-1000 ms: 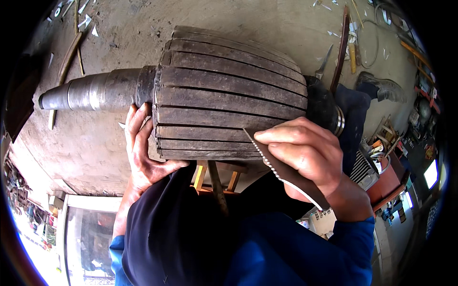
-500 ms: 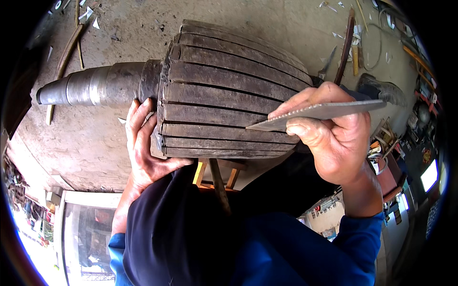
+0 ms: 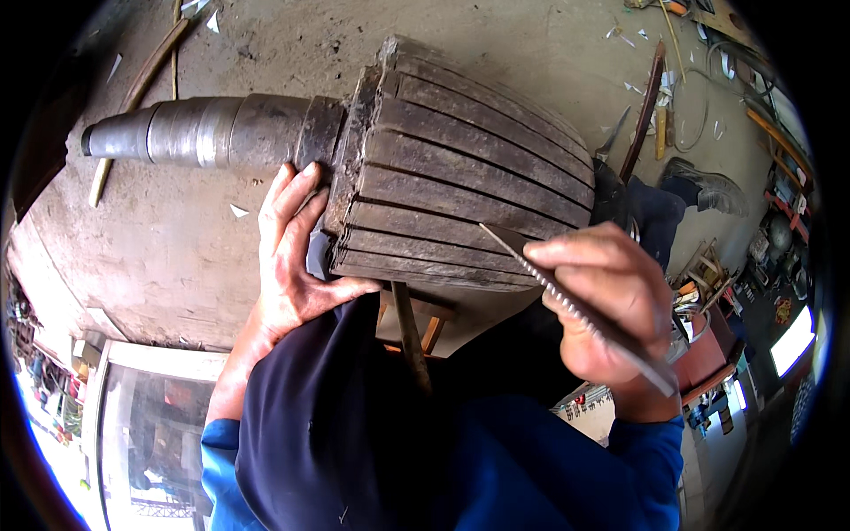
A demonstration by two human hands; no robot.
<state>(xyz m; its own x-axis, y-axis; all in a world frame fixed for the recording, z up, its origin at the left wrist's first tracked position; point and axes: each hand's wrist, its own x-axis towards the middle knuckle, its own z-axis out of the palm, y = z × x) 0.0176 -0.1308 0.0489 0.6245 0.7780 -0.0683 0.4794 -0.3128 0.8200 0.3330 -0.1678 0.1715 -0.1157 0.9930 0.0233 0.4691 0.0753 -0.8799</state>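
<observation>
A heavy dark rotor (image 3: 469, 168) with lengthwise slots lies across in front of me. Its stepped metal shaft (image 3: 266, 131) points left. My left hand (image 3: 297, 252) grips the left end, with fingers up by the shaft collar and the thumb stretched along the lower edge. Pinched in my right hand (image 3: 633, 274) is a flat piece of saw blade (image 3: 602, 326) with a toothed edge. Its pointed tip rests on or just above the slotted surface at the lower middle; I cannot tell which. The right hand is slightly blurred.
A wooden stool or frame (image 3: 431, 334) and a stick (image 3: 407, 332) show below the rotor. Wooden strips (image 3: 644, 111) and white scraps (image 3: 239, 211) lie on the floor. A shoe (image 3: 708, 188) is at the right, near cluttered tools. A white-framed glass cabinet (image 3: 159, 358) stands lower left.
The saw blade has swung from nearly level to sloping down right, its toothed edge now towards me. My right hand has lowered. The rotor appears shifted and tilted in view; my left hand stays at its end.
</observation>
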